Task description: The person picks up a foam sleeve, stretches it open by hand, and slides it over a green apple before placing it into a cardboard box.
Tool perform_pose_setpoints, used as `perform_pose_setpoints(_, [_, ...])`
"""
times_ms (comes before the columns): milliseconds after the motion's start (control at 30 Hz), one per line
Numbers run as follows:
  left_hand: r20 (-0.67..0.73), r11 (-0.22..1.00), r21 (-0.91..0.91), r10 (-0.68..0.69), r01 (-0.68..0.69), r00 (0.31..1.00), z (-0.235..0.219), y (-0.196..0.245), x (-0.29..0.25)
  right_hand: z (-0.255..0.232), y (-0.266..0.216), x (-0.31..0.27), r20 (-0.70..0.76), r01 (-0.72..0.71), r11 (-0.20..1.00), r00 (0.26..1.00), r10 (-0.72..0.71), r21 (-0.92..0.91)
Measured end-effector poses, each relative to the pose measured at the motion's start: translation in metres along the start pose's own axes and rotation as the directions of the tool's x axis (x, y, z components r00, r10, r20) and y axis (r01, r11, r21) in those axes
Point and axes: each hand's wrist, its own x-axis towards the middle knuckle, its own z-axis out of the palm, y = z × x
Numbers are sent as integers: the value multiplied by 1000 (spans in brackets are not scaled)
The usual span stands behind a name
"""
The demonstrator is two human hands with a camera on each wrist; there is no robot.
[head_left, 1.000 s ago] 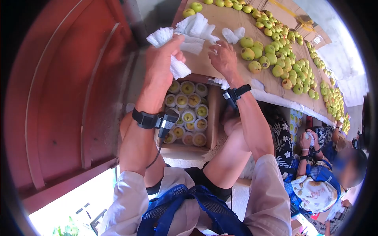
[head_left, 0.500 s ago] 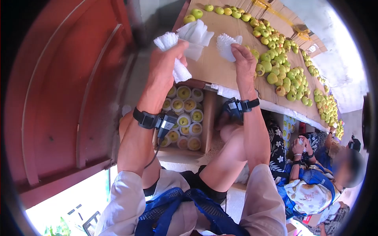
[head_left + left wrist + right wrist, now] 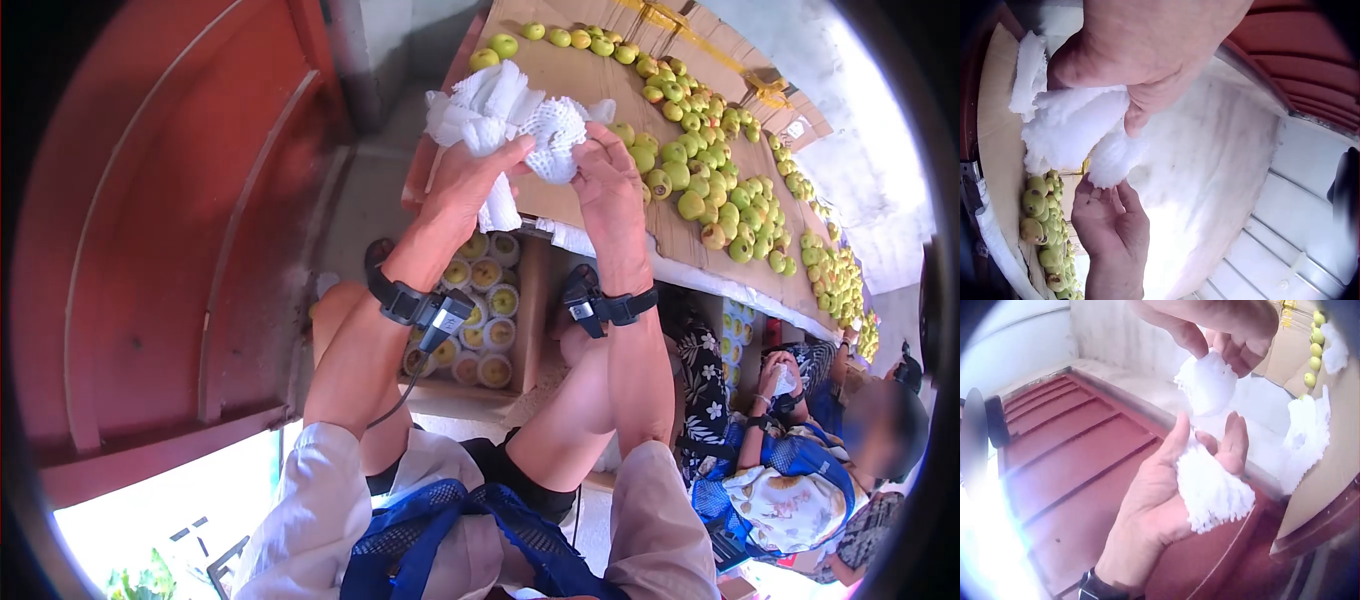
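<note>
In the head view my left hand [image 3: 470, 185] grips a bundle of white foam fruit nets. The right wrist view shows the foam net bundle [image 3: 1213, 490] lying across its palm under curled fingers. Close beside it, my right hand [image 3: 612, 195] pinches a single foam net [image 3: 556, 138] at its edge. This net is spread between the two hands, with the left thumb and fingertips right at its near side. More loose foam nets [image 3: 497, 92] lie on the cardboard-covered table [image 3: 570, 85] just beyond the hands.
Many green apples [image 3: 700, 175] are spread along the table to the right. Below its edge stands a cardboard box [image 3: 530, 320] holding apples in foam nets. A red metal door [image 3: 180, 250] is on the left. Another person [image 3: 790, 480] sits at the right, hands together.
The right hand first reached to the table, then lifted a foam net off it. Since then it has brought that net left, against the left hand, which has moved slightly right with its bundle.
</note>
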Motion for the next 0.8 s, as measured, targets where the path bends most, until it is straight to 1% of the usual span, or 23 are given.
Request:
perform_pose_setpoints(100, [41,1000,-14,24,-23,999,-3,-3,2,2,9,-6,6,-42,999,999,42,32])
perform_pose_setpoints(200, [66,999,-37,16,-13,998,-4,-5,4,4,9,-6,18,-70,994,997,68,79])
perform_pose_setpoints(300, [22,997,-29,-67,67,998,-6,-6,4,-1,9,-5,3,-94,985,996,95,148])
perform_pose_setpoints(400, [9,999,-44,-21,21,1000,-9,-10,1,-8,10,-2,6,-89,969,996,90,229])
perform_pose_setpoints(467, [-24,1000,-3,-1,0,1000,-12,-12,3,-13,12,-2,22,-92,956,996,89,279])
perform_pose_setpoints(600, [-74,998,49,51,-48,996,-18,-13,6,-8,9,-6,47,-107,928,994,96,358])
perform_pose_setpoints(700, [-23,998,39,44,-43,999,-16,-14,5,-8,11,-6,61,-117,906,993,101,406])
perform_pose_setpoints(800, [-32,994,69,93,-90,995,-10,-15,2,-9,12,-5,92,-168,898,986,142,406])
